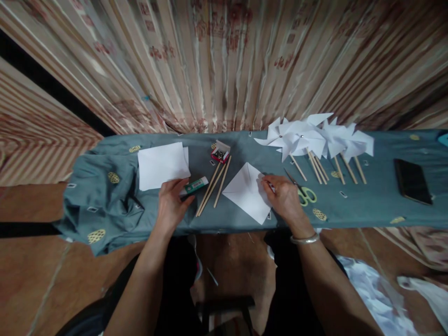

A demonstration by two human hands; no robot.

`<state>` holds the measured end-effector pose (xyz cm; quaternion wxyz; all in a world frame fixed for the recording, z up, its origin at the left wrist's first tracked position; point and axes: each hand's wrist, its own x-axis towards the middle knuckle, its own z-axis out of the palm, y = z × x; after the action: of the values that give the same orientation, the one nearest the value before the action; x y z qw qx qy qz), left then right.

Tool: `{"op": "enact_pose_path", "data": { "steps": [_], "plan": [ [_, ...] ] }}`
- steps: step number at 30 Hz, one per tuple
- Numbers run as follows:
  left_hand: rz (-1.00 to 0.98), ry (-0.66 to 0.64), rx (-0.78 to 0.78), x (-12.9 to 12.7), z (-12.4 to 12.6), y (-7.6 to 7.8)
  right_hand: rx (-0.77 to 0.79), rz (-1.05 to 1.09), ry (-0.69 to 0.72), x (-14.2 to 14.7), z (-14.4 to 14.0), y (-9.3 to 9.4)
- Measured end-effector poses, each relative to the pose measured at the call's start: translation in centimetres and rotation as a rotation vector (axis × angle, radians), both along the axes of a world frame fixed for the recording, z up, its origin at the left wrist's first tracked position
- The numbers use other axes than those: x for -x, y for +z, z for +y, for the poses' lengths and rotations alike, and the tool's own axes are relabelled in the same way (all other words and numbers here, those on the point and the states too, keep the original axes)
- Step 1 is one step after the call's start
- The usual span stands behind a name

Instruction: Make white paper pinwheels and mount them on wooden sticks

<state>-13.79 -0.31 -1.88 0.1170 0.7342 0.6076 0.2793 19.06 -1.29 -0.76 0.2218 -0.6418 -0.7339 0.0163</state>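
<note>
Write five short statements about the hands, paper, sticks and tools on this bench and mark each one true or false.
1. The left hand rests on the glue stick. True.
2. The right hand holds the scissors. False: the scissors lie on the cloth beside it; its fingers rest on the folded white paper square.
3. Finished paper pinwheels lie at the far right side of the bench. True.
4. The small box of pins is closed. False: it stands open, its contents showing.
5. The loose wooden sticks lie between the two hands. True.
</note>
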Motion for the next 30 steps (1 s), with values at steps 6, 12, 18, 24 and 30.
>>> {"op": "enact_pose_path", "data": {
  "steps": [6,12,18,24,30],
  "plan": [
    [-0.003,0.060,0.086,0.8,-0.1,0.0,0.018,0.068,0.027,0.2,-0.2,0.2],
    [-0.408,0.080,0.159,-1.8,-0.6,1.0,0.082,0.459,0.022,2.3,-1.2,0.6],
    [-0.894,-0.095,0.419,-7.5,-2.3,1.6,0.558,1.396,0.127,5.5,-2.2,0.9],
    [-0.931,-0.187,0.476,-9.5,-3.4,2.8,0.647,1.688,0.077,5.1,-2.7,2.0],
    [-0.833,-0.141,0.457,-8.9,-3.3,3.2,0.549,1.893,-0.092,3.6,-2.7,1.7]
  ]
}}
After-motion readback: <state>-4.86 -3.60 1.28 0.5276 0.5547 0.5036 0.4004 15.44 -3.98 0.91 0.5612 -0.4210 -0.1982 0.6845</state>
